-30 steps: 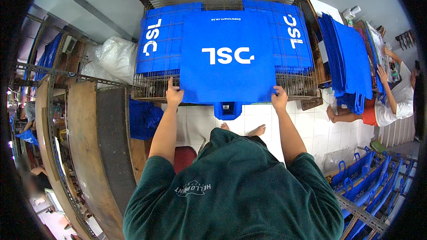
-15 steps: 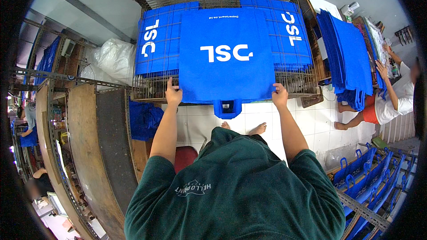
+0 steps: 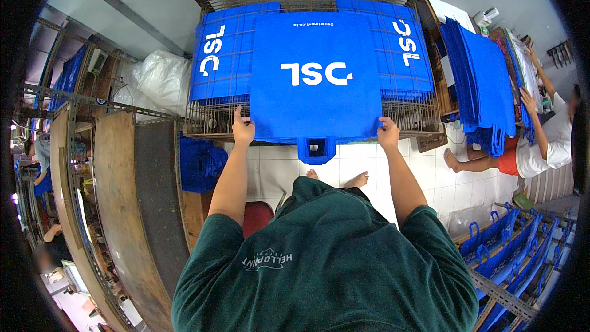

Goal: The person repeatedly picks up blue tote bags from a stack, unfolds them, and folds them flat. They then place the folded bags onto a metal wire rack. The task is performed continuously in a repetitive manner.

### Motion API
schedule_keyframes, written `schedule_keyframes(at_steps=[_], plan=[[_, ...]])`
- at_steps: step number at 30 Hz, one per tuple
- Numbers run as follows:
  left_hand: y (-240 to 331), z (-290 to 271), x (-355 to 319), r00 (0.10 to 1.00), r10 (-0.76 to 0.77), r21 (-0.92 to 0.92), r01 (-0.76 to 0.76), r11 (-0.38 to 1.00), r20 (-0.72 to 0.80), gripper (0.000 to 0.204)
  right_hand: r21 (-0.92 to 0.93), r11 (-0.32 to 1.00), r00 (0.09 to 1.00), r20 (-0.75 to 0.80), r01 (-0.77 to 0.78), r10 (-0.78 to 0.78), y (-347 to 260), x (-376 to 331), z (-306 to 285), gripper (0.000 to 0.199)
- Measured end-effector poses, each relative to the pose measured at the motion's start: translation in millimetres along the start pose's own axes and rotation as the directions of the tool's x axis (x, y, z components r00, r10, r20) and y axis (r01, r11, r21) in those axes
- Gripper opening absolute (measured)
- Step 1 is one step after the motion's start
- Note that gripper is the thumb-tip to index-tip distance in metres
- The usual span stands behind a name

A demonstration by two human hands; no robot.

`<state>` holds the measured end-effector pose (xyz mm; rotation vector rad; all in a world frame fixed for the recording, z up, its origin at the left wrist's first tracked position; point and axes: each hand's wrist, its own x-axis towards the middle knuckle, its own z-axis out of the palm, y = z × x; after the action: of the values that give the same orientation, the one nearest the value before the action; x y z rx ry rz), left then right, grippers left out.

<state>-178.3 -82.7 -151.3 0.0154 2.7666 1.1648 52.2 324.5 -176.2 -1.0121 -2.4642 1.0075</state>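
A flat blue tote bag [image 3: 316,107] with white print lies on a wire rack [image 3: 409,110], its handle [image 3: 317,158] hanging over the front edge towards me. My left hand [image 3: 243,128] pinches the bag's near left corner between thumb and curled fingers, with the index finger pointing up. At the near right corner my right hand [image 3: 388,132] grips the edge in a similar pinch, fingers bent. Under wire mesh on either side lie more blue bags, a left stack [image 3: 219,55] and a right stack [image 3: 402,49], partly covered by the one I hold.
To the right, blue bags [image 3: 476,80] hang in a thick pile beside a co-worker [image 3: 541,141]. Further bags [image 3: 501,240] hang on a lower right rack. Tall boards [image 3: 120,197] stand at the left, near clear plastic sacks [image 3: 161,80]. A red seat [image 3: 257,216] is close to my left arm.
Both hands keep their hold at the bag's corners. The whole view has shifted slightly. At the right, the co-worker's lower leg has moved left.
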Motion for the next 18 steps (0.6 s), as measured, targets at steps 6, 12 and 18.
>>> schedule_keyframes(at_steps=[6,12,18], plan=[[3.9,-3.5,-2.1,1.000,-0.026,-0.014,0.026,1.000,0.007,0.069,0.046,0.997,0.998,0.033,-0.064,0.062,-0.9,-1.5,0.1,0.033],[-6.7,0.3,0.2,1.000,-0.015,-0.018,0.015,1.000,-0.006,0.069,0.025,0.998,0.998,0.024,-0.060,0.059,-10.9,-3.9,-3.1,0.033],[-2.0,-0.7,-1.8,1.000,-0.018,-0.021,0.017,1.000,-0.020,0.069,0.018,1.000,1.000,-0.012,-0.006,0.006,-8.7,-4.4,-1.9,0.032]])
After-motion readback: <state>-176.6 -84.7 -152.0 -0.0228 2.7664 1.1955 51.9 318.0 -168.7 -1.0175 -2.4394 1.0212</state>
